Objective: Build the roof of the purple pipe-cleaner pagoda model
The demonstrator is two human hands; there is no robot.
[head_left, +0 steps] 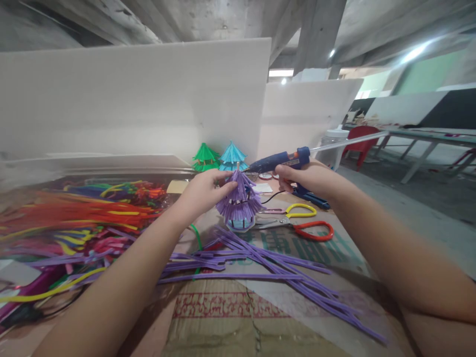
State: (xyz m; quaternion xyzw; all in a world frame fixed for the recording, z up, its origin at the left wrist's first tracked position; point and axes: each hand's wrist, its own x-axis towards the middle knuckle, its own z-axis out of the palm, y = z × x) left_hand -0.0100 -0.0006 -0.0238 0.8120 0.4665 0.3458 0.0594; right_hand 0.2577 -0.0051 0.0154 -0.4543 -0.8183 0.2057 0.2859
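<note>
My left hand (208,191) pinches the upper tier of a small purple pagoda (240,203) made of fuzzy pipe cleaners. The pagoda stands upright, with layered roofs and a pale round base. In my right hand (307,178) is a blue glue gun (277,161), a long clear glue stick (349,141) jutting from its back. Its nozzle points left and is close to the pagoda's peak; whether they touch I cannot tell. Loose purple pipe cleaners (267,263) lie in front of the pagoda. Behind it stand a green pagoda (204,156) and a light blue one (232,154).
Scissors with red handles (314,231) and a pair with yellow handles (301,210) lie right of the pagoda. Colourful pipe cleaners (85,213) are heaped at the left. White boards (134,99) rise behind the table. A red chair (360,144) stands farther right.
</note>
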